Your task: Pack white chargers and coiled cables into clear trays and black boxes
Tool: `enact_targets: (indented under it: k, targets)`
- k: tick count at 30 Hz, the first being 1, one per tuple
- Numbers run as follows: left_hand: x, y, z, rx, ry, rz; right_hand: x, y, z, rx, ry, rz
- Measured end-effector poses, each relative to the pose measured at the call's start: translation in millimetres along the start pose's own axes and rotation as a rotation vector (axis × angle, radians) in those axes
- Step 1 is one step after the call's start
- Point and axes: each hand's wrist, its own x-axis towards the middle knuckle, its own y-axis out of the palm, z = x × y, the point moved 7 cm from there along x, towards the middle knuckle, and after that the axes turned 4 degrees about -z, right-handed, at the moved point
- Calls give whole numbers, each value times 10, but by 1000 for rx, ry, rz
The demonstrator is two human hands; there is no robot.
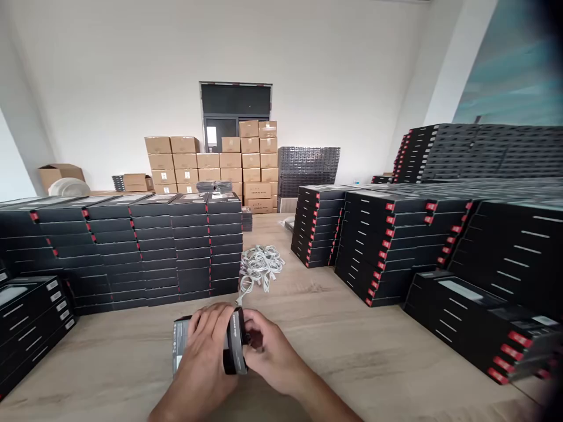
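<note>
A small black and grey product box (238, 343) stands tilted above the wooden table (316, 351), near its front edge. My left hand (209, 337) is wrapped over the box from the left, and part of the box's printed side shows beyond that hand. At the box's right end my right hand (268, 351) has its fingers bent against the end; what the fingertips touch inside is dark and hidden. Just past the hands lies a loose heap of white cables (261, 264).
Stacked black boxes (158, 252) form a wall at the left. More black box stacks (369, 246) line the right, with a shorter stack (466, 316) near me. Brown cartons (220, 167) are piled against the far wall below a dark window (235, 99).
</note>
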Motion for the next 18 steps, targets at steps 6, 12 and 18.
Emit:
enact_targets:
  k: [6, 12, 18]
  targets:
    - [-31, 39, -41, 21, 51, 48, 7, -67, -127, -63, 54, -202]
    - [-54, 46, 137, 163, 4, -71, -33, -268, -17, -173, -118, -390]
    - [-89, 109, 227, 268, -16, -123, 10, -51, -40, -288, -86, -193]
